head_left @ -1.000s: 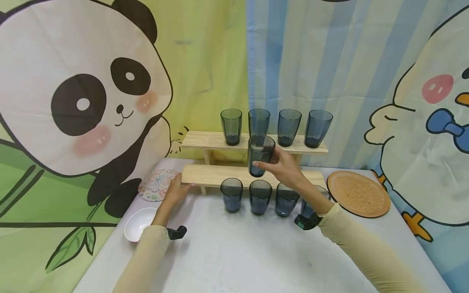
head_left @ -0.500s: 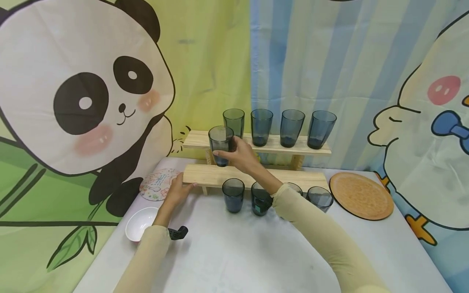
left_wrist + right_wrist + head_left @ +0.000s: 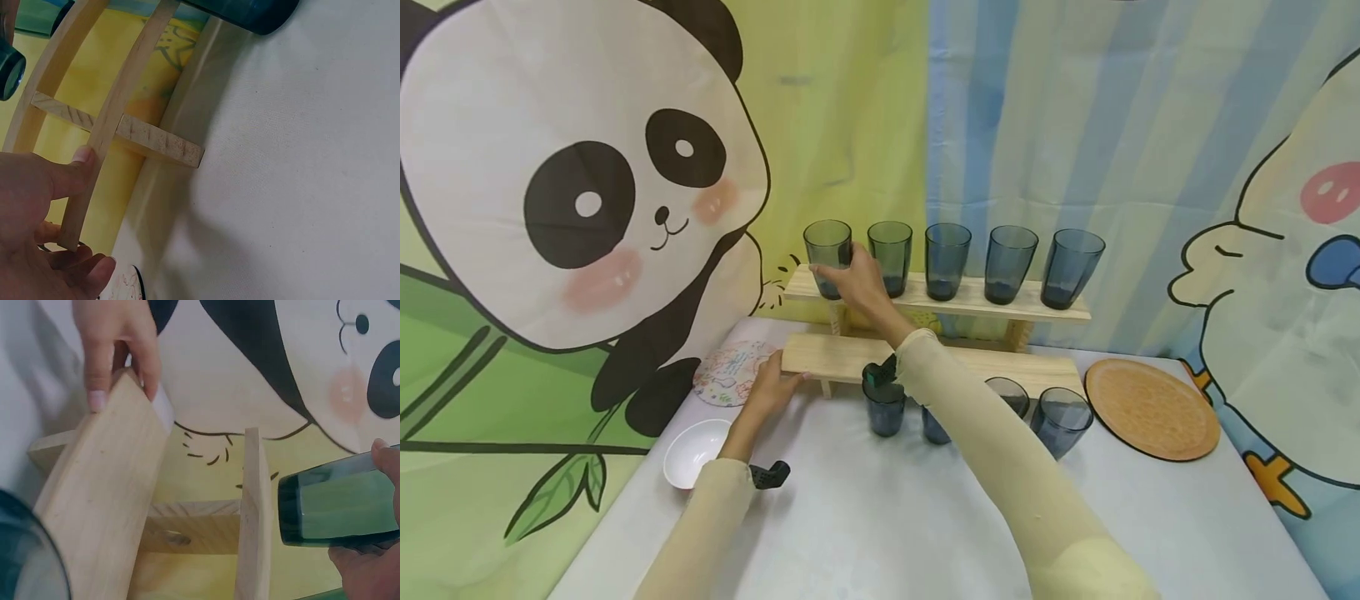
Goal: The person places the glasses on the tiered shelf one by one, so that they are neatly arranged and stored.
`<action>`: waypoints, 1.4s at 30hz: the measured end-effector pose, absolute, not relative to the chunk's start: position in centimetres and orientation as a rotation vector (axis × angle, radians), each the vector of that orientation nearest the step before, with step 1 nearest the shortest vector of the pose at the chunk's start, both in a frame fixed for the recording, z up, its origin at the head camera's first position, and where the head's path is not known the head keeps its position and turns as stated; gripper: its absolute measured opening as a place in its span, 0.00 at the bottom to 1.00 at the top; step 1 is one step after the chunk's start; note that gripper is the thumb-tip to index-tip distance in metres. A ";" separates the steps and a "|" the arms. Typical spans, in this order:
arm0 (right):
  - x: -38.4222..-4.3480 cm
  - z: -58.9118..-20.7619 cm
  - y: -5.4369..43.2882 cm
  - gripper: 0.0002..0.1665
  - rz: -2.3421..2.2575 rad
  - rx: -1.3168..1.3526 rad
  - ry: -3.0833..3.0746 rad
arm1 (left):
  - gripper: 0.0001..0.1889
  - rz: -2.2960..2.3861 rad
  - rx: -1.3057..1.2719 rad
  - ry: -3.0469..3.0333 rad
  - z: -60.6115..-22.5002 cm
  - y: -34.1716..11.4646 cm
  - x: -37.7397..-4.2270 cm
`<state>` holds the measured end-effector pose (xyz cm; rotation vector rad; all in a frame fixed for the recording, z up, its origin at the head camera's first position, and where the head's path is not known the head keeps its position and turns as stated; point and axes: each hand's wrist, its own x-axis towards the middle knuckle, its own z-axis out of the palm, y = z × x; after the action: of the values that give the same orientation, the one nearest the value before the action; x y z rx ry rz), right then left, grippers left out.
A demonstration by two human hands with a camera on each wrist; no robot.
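Note:
My right hand [image 3: 863, 283] holds a smoky blue drinking glass [image 3: 826, 243] upright at the left end of the upper shelf board [image 3: 917, 298]. In the right wrist view a narrow gap shows between the base of this held tumbler [image 3: 340, 509] and the board's edge. Several matching glasses [image 3: 947, 258] stand in a row to its right on that board. My left hand [image 3: 769, 390] grips the left end of the lower shelf board [image 3: 831, 357], its thumb [image 3: 81, 156] on the front edge and fingers round the end.
Several more glasses [image 3: 1063, 421] stand on the white table [image 3: 865, 517] before the lower board, partly behind my right sleeve. A white bowl [image 3: 694, 454] and a floral round mat [image 3: 730, 375] lie left. A brown round board [image 3: 1153, 408] lies right.
My right hand has carried the glass leftward and back, from in front of the upper row to the upper board's left end. My left hand keeps its grip on the lower board.

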<state>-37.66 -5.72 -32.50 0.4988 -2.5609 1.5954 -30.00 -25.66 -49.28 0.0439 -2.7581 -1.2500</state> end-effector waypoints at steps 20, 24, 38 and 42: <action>-41.2 -32.5 -8.5 0.55 1.691 0.207 -2.555 | 0.38 -1.227 0.040 -2.752 -49.0 -25.3 -30.2; -41.4 -32.9 -8.7 0.55 1.698 0.204 -2.560 | 0.38 -1.228 0.064 -2.762 -49.1 -25.4 -30.2; -40.8 -33.4 -8.2 0.61 1.613 0.240 -2.614 | 0.39 -1.241 0.109 -2.790 -48.9 -25.1 -30.0; -39.7 -33.7 -7.8 0.66 1.567 0.287 -2.681 | 0.39 -1.238 0.100 -2.785 -48.9 -25.4 -30.0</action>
<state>-39.67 -7.82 -33.65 0.2870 -2.6806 1.5670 -29.98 -25.44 -48.93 0.0995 -2.7852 -1.2376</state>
